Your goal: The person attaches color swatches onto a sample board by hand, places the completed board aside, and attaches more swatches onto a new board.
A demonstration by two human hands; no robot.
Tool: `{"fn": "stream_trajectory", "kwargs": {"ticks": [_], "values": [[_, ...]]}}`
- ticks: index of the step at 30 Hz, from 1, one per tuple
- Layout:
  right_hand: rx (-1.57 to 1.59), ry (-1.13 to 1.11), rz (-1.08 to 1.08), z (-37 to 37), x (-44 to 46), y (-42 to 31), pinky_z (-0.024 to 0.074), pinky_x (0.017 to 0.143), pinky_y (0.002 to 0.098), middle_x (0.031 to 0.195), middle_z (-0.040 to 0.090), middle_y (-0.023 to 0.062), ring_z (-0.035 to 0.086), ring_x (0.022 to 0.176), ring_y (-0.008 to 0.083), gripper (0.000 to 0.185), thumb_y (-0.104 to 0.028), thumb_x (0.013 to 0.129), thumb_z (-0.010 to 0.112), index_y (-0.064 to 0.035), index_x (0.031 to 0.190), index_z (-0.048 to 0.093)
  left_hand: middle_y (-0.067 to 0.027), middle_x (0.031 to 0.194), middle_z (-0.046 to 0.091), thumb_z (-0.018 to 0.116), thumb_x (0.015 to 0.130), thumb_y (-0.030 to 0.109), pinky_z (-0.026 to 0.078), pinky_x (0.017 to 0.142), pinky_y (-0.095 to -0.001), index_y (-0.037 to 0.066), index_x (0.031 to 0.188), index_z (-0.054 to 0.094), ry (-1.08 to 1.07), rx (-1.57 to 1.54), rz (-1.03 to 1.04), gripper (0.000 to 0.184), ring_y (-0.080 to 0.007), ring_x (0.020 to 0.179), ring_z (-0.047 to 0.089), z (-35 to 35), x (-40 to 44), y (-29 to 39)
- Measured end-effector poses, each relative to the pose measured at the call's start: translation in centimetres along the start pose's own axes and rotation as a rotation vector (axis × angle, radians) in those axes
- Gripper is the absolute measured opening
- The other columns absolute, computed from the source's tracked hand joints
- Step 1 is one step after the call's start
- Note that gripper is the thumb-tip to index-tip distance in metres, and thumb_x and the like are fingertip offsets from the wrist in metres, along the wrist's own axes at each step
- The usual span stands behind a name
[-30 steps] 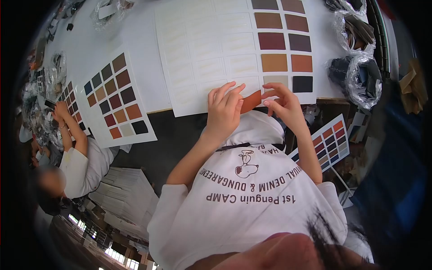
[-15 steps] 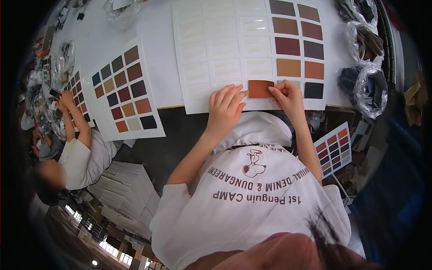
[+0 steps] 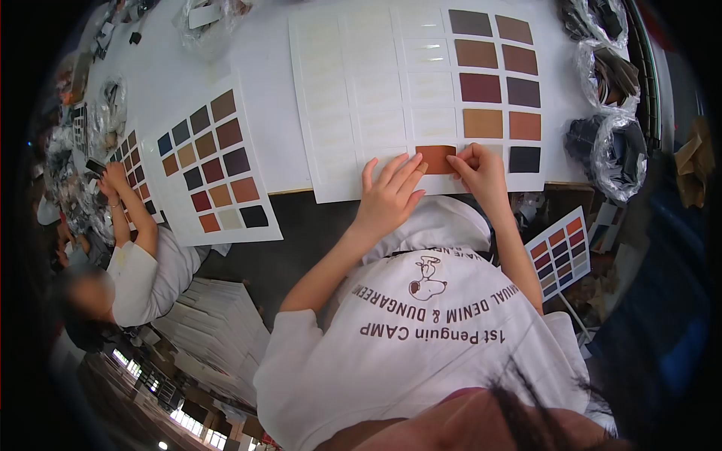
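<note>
- The rust swatch [image 3: 438, 160] is set over the near row of the large white card [image 3: 320, 161], in the third column from the left, where its long sides run roughly with the row.
- Its right end is pinched between thumb and forefinger of the right hand [image 3: 485, 177], a narrow grip by which, it seems, that edge can be steered without much of the swatch being covered.
- The left hand [image 3: 387, 199] is loosely spread, with its fingertips on the swatch's left end and the card beside it; this end is probably being steadied or lined up. Whether any pressure is applied cannot be told.
- The pale swatch [image 3: 495, 150] is partly hidden by the right hand, with the black swatch [image 3: 525, 159] just beyond it; a guide for straightness seems to be offered by this row.
- The near edge of the card is overlapped by both hands at the border of the desk [image 3: 263, 49], so a short reach is allowed.
- Plastic bags of pieces [image 3: 618, 154] are placed at the right of the card, apparently within reach yet off its surface.
- A second swatch card [image 3: 169, 207] is laid to the left, well apart from both hands.
</note>
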State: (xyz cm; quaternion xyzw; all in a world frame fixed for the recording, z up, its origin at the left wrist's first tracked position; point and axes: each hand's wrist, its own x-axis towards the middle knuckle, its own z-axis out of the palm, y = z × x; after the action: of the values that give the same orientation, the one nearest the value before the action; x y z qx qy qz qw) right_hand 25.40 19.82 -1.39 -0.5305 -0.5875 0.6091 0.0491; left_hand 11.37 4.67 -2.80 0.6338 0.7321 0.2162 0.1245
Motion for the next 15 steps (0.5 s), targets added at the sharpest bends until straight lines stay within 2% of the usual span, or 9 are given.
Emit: {"fn": "stream_trajectory", "kwargs": {"ticks": [3,6,9,12,13,14,15], "values": [[-0.245,0.056,-0.125,0.0,0.2,0.0,0.0411,0.046,0.028,0.056,0.06,0.0064,0.055,0.048,0.0139,0.027,-0.02,0.083,0.074,-0.0014,0.072,0.057,0.0038,0.132,0.056,0.071,0.079,0.021,0.023,0.106,-0.0517,0.013,0.117,0.064,0.001,0.016,0.006,0.04,-0.0154,0.124,0.047,-0.1,0.3,-0.2],[-0.768,0.104,-0.096,-0.8,0.1,-2.4,0.0448,0.052,0.0355,0.056,0.058,0.0096,0.058,0.053,0.0251,0.036,-0.032,0.079,0.077,-0.0031,0.069,0.057,0.0025,0.127,0.059,0.07,0.079,0.017,0.022,0.106,-0.0523,0.013,0.112,0.065,0.012,-0.013,0.026,0.034,-0.0166,0.12,0.051,-0.4,1.0,-0.4],[-0.786,0.102,-0.197,-1.2,1.1,-2.8,0.0458,0.055,0.0394,0.059,0.06,0.0113,0.059,0.057,0.0304,0.042,-0.04,0.075,0.077,-0.0044,0.069,0.058,-0.0009,0.118,0.064,0.068,0.081,0.012,0.027,0.105,-0.0487,0.01,0.108,0.066,0.019,-0.183,0.076,0.027,-0.0193,0.113,0.056,-2.6,3.8,-2.2],[-0.618,0.134,-0.254,-1.6,1.9,-4.9,0.0452,0.053,0.0369,0.058,0.06,0.01,0.058,0.054,0.0284,0.039,-0.037,0.08,0.074,-0.0037,0.07,0.057,-0.0044,0.11,0.068,0.065,0.084,0.008,0.033,0.101,-0.0416,0.007,0.103,0.067,0.226,-0.251,0.028,0.019,-0.0221,0.108,0.06,-6.6,9.6,-5.5],[-0.578,0.154,-0.281,-1.7,2.2,-5.4,0.0451,0.053,0.0366,0.058,0.06,0.0099,0.058,0.053,0.0282,0.038,-0.036,0.082,0.074,-0.0034,0.071,0.057,-0.0057,0.108,0.068,0.064,0.085,0.008,0.037,0.098,-0.0386,0.006,0.101,0.067,0.285,-0.192,0.02,0.016,-0.023,0.106,0.06,-8.3,11.9,-6.5],[-0.557,0.199,-0.402,-1.7,2.9,-5.1,0.0431,0.051,0.0338,0.057,0.058,0.0087,0.055,0.05,0.0248,0.035,-0.031,0.085,0.072,-0.003,0.073,0.056,-0.007,0.107,0.069,0.063,0.087,0.008,0.041,0.094,-0.0357,0.005,0.099,0.067,0.346,-0.135,0.012,0.013,-0.0239,0.105,0.061,-9.9,14.2,-7.8],[-0.523,0.178,-0.41,-1.7,3.2,-5.6,0.0423,0.051,0.0331,0.056,0.057,0.0084,0.054,0.049,0.0235,0.033,-0.03,0.085,0.071,-0.003,0.073,0.056,-0.009,0.107,0.069,0.06,0.089,0.008,0.045,0.09,-0.0343,0.004,0.099,0.068,0.426,-0.095,0.007,0.014,-0.0256,0.102,0.062,-10.9,16.6,-10.0]]}}
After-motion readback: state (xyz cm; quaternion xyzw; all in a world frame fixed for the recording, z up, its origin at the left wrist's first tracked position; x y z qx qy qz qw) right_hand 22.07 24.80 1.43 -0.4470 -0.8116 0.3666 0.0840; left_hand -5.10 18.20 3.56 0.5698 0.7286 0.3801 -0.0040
